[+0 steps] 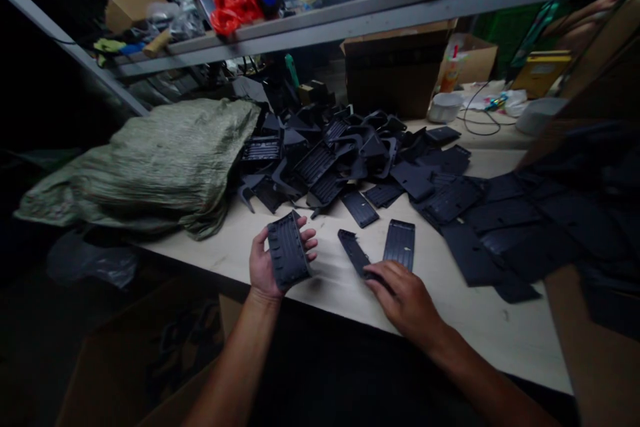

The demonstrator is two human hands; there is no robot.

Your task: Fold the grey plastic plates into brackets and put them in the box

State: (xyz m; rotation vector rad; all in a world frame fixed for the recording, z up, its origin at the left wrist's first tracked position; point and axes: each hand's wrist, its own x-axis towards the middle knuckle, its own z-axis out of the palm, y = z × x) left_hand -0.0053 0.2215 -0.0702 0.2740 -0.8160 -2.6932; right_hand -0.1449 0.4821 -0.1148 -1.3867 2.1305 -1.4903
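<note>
In my left hand (265,267) lies a black ribbed plastic bracket (289,252) with raised side walls; the thumb and fingers wrap its edges. My right hand (405,293) pinches the near end of a flat black plastic panel (353,252), which is tilted up from the table. Just beyond that hand, another black ribbed panel (400,242) with a small light mark lies on the pale tabletop (325,307). The right fingertips are partly hidden behind the hand.
Black plastic parts (320,160) are heaped at the back, and flat panels (475,233) spread to the right. A green woven sack (140,160) lies at the left. A shelf (310,30) crosses above. Below the table's left edge stands a carton (100,373) with black parts.
</note>
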